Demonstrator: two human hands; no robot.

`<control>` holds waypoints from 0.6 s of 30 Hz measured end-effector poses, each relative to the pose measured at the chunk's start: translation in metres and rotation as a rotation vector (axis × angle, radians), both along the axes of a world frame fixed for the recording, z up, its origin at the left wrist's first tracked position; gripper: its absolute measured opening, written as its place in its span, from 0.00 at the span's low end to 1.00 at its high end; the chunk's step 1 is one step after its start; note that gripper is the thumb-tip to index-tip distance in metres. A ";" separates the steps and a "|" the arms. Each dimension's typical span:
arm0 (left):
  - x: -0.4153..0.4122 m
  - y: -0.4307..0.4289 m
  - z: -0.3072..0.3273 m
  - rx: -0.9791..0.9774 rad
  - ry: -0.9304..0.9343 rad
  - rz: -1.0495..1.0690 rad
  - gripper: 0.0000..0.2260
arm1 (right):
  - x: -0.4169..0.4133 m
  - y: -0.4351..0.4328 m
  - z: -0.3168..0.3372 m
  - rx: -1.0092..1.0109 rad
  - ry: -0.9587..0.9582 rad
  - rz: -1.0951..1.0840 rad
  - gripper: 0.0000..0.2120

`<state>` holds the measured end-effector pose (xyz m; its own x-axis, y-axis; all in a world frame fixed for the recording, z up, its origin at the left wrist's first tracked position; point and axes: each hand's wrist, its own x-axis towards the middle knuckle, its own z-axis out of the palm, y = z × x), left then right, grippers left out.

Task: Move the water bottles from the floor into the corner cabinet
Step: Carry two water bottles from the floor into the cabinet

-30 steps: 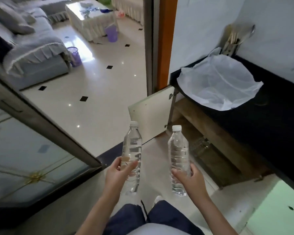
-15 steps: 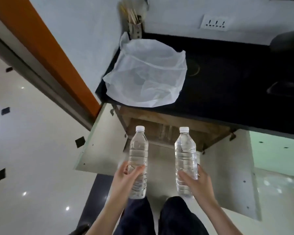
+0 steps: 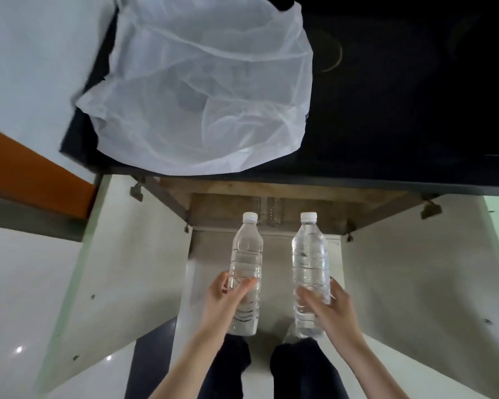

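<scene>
My left hand wrapped round lower body of left bottle; right hand likewise on right bottle. Both upright, capped, full: I judge weighty, thin-walled, smooth. Mid-body grip suits. Open cabinet just beyond hands, under table.

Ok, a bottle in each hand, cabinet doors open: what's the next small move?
Probably lower both bottles forward into the cabinet. The left hand and right hand each hold an upright capped bottle right before the opening, doors swung wide.
</scene>
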<state>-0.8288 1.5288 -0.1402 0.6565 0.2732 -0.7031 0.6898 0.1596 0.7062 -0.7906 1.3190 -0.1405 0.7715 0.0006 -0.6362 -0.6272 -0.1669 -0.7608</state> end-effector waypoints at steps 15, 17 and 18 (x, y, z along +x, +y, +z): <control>0.155 0.044 -0.412 0.147 -0.152 -0.027 0.12 | 0.140 -0.003 -0.393 -0.076 -0.198 0.043 0.09; 0.180 0.048 -0.454 0.180 -0.210 -0.043 0.12 | 0.162 0.001 -0.433 -0.095 -0.269 0.016 0.08; 0.191 0.051 -0.473 0.193 -0.239 -0.056 0.14 | 0.172 0.004 -0.451 -0.109 -0.307 0.001 0.07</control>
